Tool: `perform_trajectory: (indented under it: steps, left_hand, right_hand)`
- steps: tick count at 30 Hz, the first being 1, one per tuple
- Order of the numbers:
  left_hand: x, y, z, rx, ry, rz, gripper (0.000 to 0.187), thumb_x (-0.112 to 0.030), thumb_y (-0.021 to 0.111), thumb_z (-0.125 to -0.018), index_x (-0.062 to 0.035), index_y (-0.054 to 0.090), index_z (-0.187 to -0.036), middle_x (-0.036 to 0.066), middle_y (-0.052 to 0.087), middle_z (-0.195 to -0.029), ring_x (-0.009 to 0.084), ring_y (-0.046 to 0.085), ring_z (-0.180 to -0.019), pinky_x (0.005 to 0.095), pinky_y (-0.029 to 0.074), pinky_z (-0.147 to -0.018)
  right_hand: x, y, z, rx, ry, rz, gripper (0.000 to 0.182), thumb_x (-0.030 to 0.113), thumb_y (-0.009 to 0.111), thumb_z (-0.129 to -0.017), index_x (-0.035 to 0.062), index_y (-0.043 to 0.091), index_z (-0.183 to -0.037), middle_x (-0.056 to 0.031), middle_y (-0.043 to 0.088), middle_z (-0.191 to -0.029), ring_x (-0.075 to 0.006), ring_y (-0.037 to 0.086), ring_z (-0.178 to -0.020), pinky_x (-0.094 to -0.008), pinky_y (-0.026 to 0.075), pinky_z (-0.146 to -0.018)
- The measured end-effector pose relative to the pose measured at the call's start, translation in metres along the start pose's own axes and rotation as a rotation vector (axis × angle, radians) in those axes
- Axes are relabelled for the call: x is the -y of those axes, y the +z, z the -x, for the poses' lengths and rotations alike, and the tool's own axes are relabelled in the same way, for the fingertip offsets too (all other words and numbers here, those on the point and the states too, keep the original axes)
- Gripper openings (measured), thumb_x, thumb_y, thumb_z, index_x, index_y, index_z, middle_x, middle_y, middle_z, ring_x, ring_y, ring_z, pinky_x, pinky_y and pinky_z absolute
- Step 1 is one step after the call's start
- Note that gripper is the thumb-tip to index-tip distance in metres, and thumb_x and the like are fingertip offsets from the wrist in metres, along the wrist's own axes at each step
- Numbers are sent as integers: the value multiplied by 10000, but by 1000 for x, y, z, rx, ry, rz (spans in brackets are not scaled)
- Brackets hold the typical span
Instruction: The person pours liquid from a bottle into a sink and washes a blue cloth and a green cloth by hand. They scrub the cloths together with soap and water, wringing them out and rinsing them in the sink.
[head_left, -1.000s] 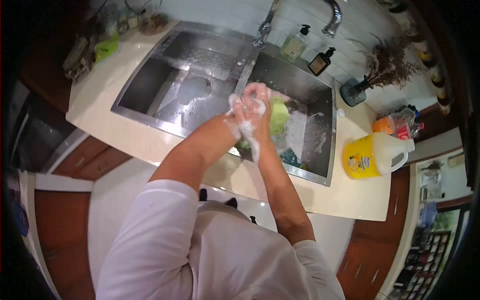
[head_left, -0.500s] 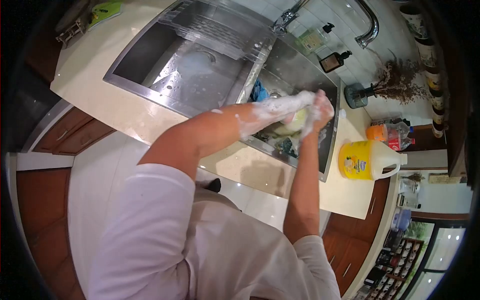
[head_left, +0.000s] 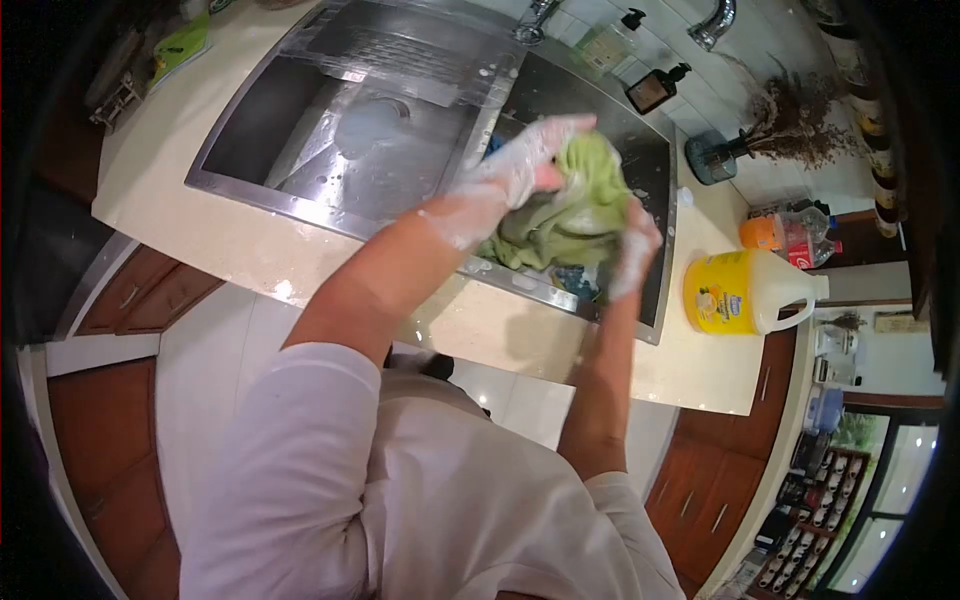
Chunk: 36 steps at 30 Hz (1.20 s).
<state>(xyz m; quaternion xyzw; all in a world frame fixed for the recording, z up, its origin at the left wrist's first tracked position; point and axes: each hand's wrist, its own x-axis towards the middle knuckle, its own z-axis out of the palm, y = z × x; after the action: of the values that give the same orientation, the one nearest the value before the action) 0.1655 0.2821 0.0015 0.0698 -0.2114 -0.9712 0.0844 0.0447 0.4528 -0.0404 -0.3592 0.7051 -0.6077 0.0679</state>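
Note:
A wet green cloth (head_left: 560, 225) is bunched up and lifted over the right-hand sink basin, with its lower folds hanging toward the front rim. My left hand (head_left: 535, 165), coated in white suds up past the wrist, closes on the cloth's upper left side, thumb and fingers on either side of a fold. On the opposite edge, my right hand (head_left: 638, 240) grips the cloth, somewhat blurred and soapy at the wrist. Beneath it, dark patterned fabric (head_left: 575, 280) lies in the basin. A bit of blue cloth (head_left: 494, 146) shows behind my left hand.
The left basin (head_left: 330, 190) has a clear ridged rack (head_left: 400, 60) across its back. Pump bottles (head_left: 655, 90) and a glass vase (head_left: 712, 158) stand behind the sink. A yellow jug (head_left: 735, 292) and drink bottles (head_left: 795, 240) are on the right counter.
My hands were close together over the basin; now they are apart, with the green cloth raised and spread between them. My left hand has moved left and up. The view has shifted slightly.

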Motion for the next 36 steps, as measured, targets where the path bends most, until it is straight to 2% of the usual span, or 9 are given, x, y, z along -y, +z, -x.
perform_trajectory:
  steps: [3, 5, 7, 14, 17, 22, 25, 32, 36]
  left_hand:
    - [68, -42, -11, 286, 449, -111, 337, -278, 563, -807, -6, 575, -1005, 141, 621, -840, 241, 607, -857, 340, 493, -763]
    - [89, -96, -92, 178, 128, -517, 221, -213, 576, -776, -33, 616, -900, 107, 621, -746, 229, 616, -823, 346, 498, -686]
    - [99, -65, -99, 82, 64, -286, 185, -201, 553, -787, -50, 597, -884, 90, 603, -743, 216, 592, -776, 338, 492, -662]
    - [135, -64, -115, 649, 447, 871, 90, -166, 484, -820, -99, 541, -837, 38, 551, -733, 177, 523, -637, 315, 474, -590]
    - [82, -45, -58, -87, 174, -396, 165, -170, 530, -859, -138, 510, -698, -2, 462, -642, 81, 471, -585, 184, 392, -482]
    - [30, -25, -11, 490, 876, -1319, 330, -289, 576, -791, -17, 598, -977, 115, 591, -953, 201, 567, -821, 324, 461, -654]
    - [10, 37, -20, -237, -235, -1679, 704, -511, 644, -669, 48, 529, -1081, 191, 551, -1073, 226, 530, -998, 282, 429, -808]
    - [-39, 65, -39, 42, 1020, -1456, 399, -420, 551, -806, -24, 592, -833, 70, 583, -676, 182, 561, -632, 333, 442, -600]
    - [-81, 58, -18, -376, 527, -682, 198, -241, 544, -830, -46, 571, -810, 50, 572, -721, 168, 559, -631, 320, 459, -544]
  right_hand:
    - [68, 109, 38, -245, -593, 855, 141, 154, 600, -697, 41, 586, -779, -71, 570, -863, -225, 540, -810, -298, 441, -717]
    - [32, 114, 13, -359, -698, 1419, 189, 190, 592, -761, 14, 534, -728, -28, 518, -633, -162, 504, -608, -288, 417, -572]
    - [55, 75, -6, -34, -210, 164, 237, 209, 557, -809, 20, 527, -669, -33, 525, -605, -167, 496, -538, -298, 412, -510]
    - [71, 69, -7, -139, -542, 545, 278, 161, 556, -828, 36, 517, -583, -40, 504, -542, -119, 419, -478, -306, 343, -444]
    - [31, 51, -31, -38, -300, 342, 273, 180, 572, -819, 21, 555, -598, -67, 533, -551, -140, 466, -487, -308, 382, -483]
    - [-9, -12, -95, 121, 451, 348, 388, 349, 561, -815, -28, 642, -778, -103, 616, -642, -132, 551, -605, -331, 443, -577]
    - [32, 15, -97, 497, 65, 273, 387, 360, 524, -835, -11, 635, -822, -61, 606, -728, -120, 546, -676, -321, 443, -614]
    - [78, 49, -74, 317, 193, -885, 269, 303, 472, -885, 95, 558, -1032, -40, 584, -942, -123, 522, -873, -257, 398, -782]
    - [23, 2, -32, 477, 162, -35, 289, 210, 631, -789, 8, 582, -989, -46, 603, -882, -133, 535, -801, -276, 427, -728]
